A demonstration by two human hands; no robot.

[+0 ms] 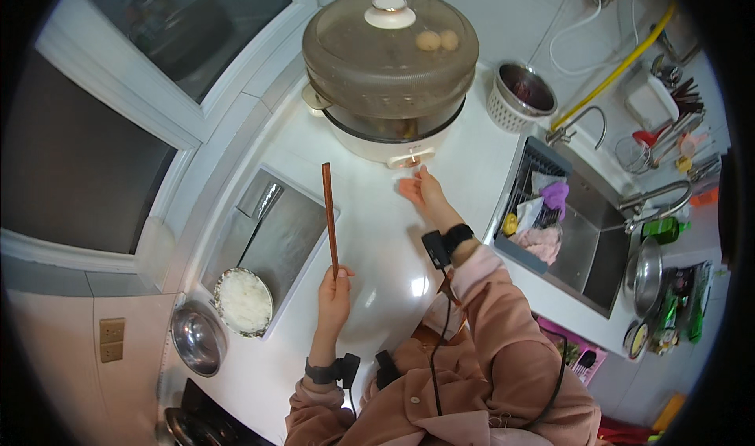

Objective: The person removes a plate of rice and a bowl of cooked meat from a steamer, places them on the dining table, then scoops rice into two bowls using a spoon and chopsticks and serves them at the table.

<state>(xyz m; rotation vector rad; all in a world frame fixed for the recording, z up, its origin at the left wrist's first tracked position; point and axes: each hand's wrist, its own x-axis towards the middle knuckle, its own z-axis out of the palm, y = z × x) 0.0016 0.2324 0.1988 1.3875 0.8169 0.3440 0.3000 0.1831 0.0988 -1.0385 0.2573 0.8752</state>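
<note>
My left hand (pixel 334 298) grips a pair of brown wooden chopsticks (pixel 330 216), which point away from me over the white countertop (pixel 371 257). My right hand (pixel 429 195) is just below the control knob (pixel 411 161) of an electric steamer pot (pixel 360 142); whether a fingertip touches the knob is hard to tell. Nothing shows in that hand, and its fingers are apart. A translucent brown domed lid (pixel 354 51) with a white handle covers the steamer. Two round, pale egg-like items (pixel 437 40) show through it. Darker contents in the pot below are unclear.
On the left, a bowl of white rice (pixel 243 301) overlaps a metal tray (pixel 280 251), beside a steel bowl (pixel 199 338). A white basket holding a metal pot (pixel 522 95) stands right of the steamer. Further right, a drying rack with cloths (pixel 534 210) sits across the sink (pixel 590 233).
</note>
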